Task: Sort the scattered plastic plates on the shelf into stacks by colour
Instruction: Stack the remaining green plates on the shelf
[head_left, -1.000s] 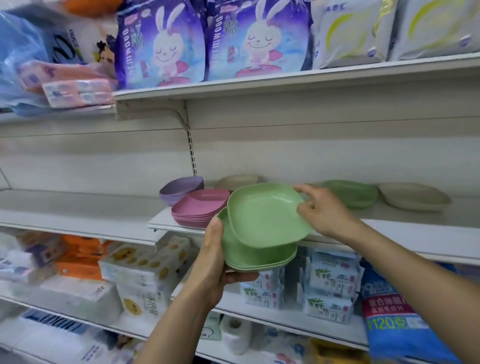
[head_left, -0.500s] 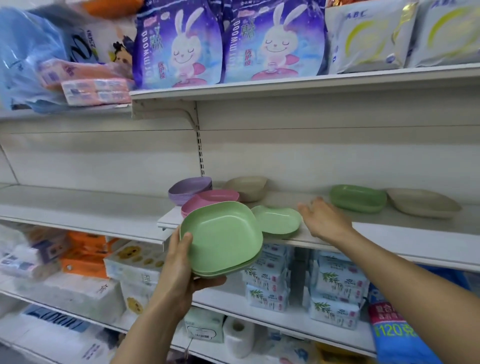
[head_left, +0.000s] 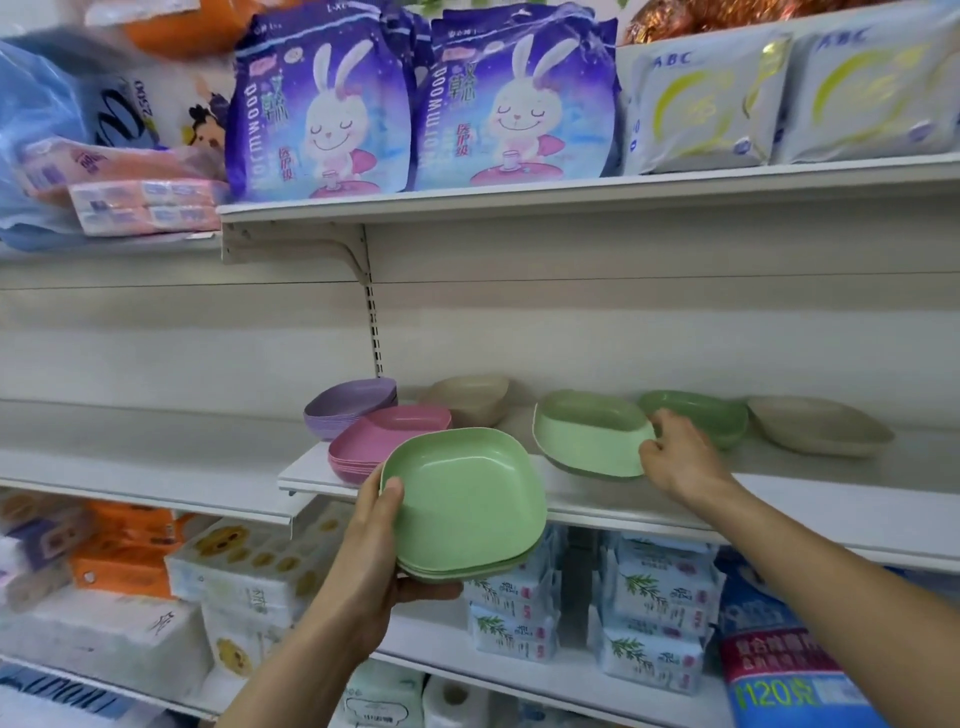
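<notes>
Green plate stack gripped in left hand, fingers curled under, before shelf. Right hand fingers pinch rim of loose green plate on shelf. Step: collecting greens; next likely lift onto stack.

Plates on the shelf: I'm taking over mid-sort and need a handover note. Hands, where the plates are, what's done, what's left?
Left hand holds the green stack in front of the shelf edge.
Right hand grips the right rim of a light green plate on the shelf.
Done: purple stack and pink stack stand at the shelf's left end.
Left: the dark green plate lies just behind the right hand. The back beige plate and right beige plate sit far apart. Probably gather the greens into one stack, then the beiges.
</notes>
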